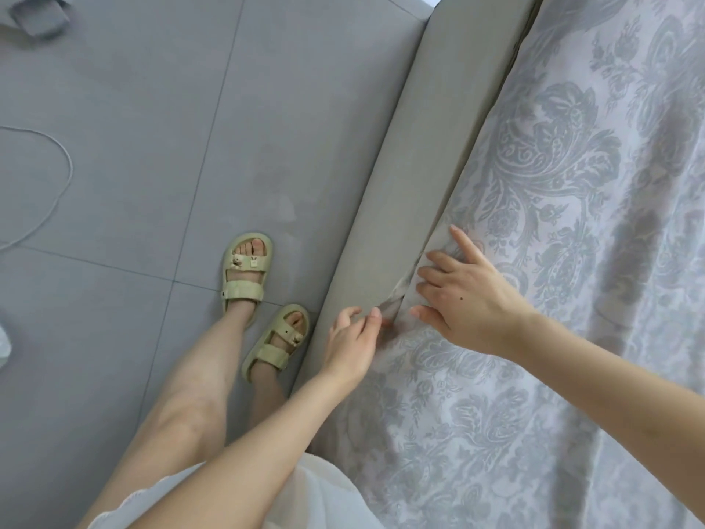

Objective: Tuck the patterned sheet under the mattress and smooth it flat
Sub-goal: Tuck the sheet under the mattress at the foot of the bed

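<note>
Right grip (471, 299) lies open and flat, pinning the patterned sheet (553, 166) at the edge of the bed (396, 177) so the left grip (349, 339), seemingly pinching its hem, can tuck it

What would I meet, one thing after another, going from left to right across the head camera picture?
White cord on the floor → sandals → left hand, at the sheet's edge → right hand, flat on the sheet → open stretch of patterned sheet.
</note>
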Demonstrator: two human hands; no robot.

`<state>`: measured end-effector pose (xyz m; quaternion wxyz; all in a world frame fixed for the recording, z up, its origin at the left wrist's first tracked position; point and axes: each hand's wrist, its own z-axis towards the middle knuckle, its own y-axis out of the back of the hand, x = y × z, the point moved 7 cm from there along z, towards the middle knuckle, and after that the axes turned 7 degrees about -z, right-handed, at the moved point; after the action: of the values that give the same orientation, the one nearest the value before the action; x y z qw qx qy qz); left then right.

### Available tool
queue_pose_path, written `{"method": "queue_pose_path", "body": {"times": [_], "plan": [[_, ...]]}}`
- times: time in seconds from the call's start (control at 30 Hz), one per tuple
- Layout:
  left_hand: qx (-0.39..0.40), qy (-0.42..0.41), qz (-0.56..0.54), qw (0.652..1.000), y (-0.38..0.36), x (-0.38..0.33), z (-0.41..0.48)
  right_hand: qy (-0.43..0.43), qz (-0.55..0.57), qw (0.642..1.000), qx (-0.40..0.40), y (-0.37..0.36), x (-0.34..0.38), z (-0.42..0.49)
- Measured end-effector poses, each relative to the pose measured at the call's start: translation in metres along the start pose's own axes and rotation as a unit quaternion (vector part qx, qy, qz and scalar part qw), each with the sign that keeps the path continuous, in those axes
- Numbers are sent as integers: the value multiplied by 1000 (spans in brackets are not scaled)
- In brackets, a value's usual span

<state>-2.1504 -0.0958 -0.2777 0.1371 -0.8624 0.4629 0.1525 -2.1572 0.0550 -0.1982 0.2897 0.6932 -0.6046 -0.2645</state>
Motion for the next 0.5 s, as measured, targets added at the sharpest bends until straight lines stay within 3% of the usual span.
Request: {"method": "queue_pose_path", "body": {"times": [0.07, 0.13, 0.2, 0.3, 0.4, 0.5], "plan": [[32, 35, -152, 987, -7, 4, -3, 3, -5, 1000, 13, 1, 2, 9], [35, 45, -203, 977, -12, 10, -3, 11, -20, 997, 73, -2, 6, 21], [27, 51, -230, 971, -15, 20, -5, 8, -31, 993, 114, -3, 11, 31], [18, 27, -238, 971, -19, 25, -9, 8, -50, 993, 110, -6, 16, 39], [25, -6, -205, 978, -29, 23, -14, -3, -60, 996, 60, -6, 13, 21], [87, 19, -226, 970, -52, 22, -23, -12, -46, 998, 37, 6, 10, 7]]}}
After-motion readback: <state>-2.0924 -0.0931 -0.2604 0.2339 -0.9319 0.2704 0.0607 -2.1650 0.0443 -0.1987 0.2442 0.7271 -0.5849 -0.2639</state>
